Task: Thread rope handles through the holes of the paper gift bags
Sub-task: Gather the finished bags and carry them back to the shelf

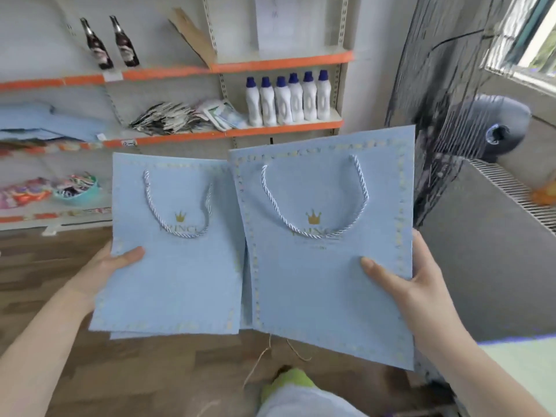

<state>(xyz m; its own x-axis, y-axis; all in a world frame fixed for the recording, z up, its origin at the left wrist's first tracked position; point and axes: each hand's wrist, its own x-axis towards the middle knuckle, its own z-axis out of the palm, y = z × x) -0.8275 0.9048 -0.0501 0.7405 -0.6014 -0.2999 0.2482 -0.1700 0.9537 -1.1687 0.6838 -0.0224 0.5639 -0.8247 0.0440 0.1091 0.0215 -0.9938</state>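
Wood floor [45, 281] underfoot, no worktop in sight; bags are held up in the air. Nearest, low centre: a green shoe [290, 382] and a loose bit of thin string [261, 356] on the floor.

Left hand [111, 266] grips the left bag [168, 281] at its left edge, thumb on the front, fingers hidden behind. Right hand [403, 284] grips the right bag [331, 281] at its right edge, same way: thumb in front, fingers behind. Bags sit side by side, inner edges touching or slightly overlapping. A second sheet edge shows under the left bag, so maybe more than one there, can't tell.

Progress: both visible faces already have a twisted rope handle hanging down in a loop, left handle [180, 215] and right handle [316, 206]. Back faces not visible, so can't confirm those. Looks like these two are done and being checked.

Far: shelves with orange rails [270, 66], white bottles [285, 100], two dark bottles [109, 43]. A blue stack [45, 121] on the left shelf, possibly more bags. Fan [451, 115] far right.
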